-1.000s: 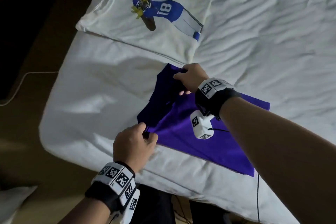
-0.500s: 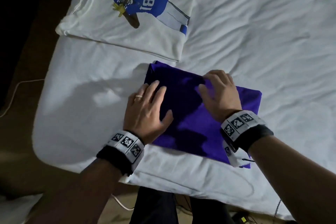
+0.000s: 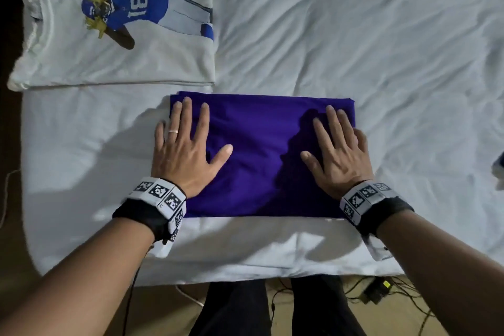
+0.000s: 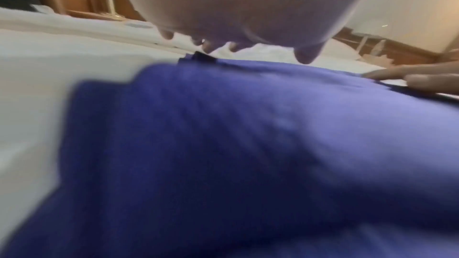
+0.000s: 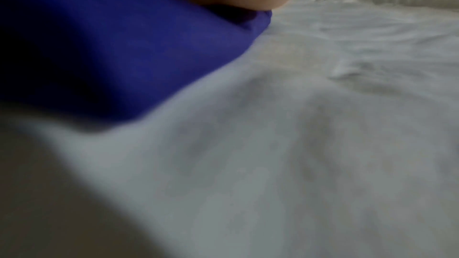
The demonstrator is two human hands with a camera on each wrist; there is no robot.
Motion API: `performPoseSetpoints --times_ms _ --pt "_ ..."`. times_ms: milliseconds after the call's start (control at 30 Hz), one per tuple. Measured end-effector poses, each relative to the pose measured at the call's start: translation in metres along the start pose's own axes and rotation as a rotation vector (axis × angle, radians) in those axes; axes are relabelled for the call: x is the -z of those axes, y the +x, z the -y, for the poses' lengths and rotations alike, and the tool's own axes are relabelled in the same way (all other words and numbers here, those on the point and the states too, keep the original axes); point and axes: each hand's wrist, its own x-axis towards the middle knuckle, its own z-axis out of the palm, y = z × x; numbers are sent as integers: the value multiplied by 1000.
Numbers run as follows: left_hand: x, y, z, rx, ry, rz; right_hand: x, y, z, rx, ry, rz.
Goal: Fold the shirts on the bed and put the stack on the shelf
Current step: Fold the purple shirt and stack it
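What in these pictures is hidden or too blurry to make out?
- The shelf: in no view.
- Purple shirt: its inner folds are covered by its top layer, head view.
- Right hand: fingers cut off by the top edge, right wrist view.
- White shirt: collar cut off at the left edge, head view.

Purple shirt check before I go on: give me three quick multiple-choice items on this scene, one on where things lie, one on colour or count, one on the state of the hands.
1. Where does the white printed shirt lie relative to the purple shirt?
A. Beyond it, to the left
B. Under it
C. On the floor

2. How many shirts show on the bed?
A. One
B. Two
C. Four

3. How are the hands on the purple shirt?
A. Both pinch a corner
B. Both lie flat, fingers straight
C. Neither touches it

Answers:
1 A: its folded edge sits past the purple shirt's far left corner.
2 B: one white, one purple.
3 B: left hand and right hand press flat on its ends.
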Motion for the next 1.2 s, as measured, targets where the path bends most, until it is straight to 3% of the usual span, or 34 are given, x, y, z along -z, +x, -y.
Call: performPoseSetpoints --times_ms 67,133,200,300,433,500,667,833,1100,1200 --pt "-10 -25 -2 -205 43 33 -4 -15 7 128 -13 -22" --pt "-22 -46 9 -287 104 121 -13 -34 4 232 -64 12" --pt "-27 -55 29 -246 159 172 -18 -50 -10 227 -103 68" --pt "-17 -52 48 -226 197 129 -12 -58 -32 233 -106 98" --pt "3 -19 50 -207 102 -62 14 -24 -38 265 24 -140" --pt "9 5 41 -206 77 -93 26 7 -33 225 43 -206" --pt "16 55 16 -185 47 27 45 65 -21 181 -14 61" --pt "23 71 11 -110 97 101 51 92 -24 125 -26 276" --pt "90 50 15 -263 -59 44 109 66 -22 120 36 258" --pt "136 31 17 -369 -76 -154 148 51 -21 155 86 98"
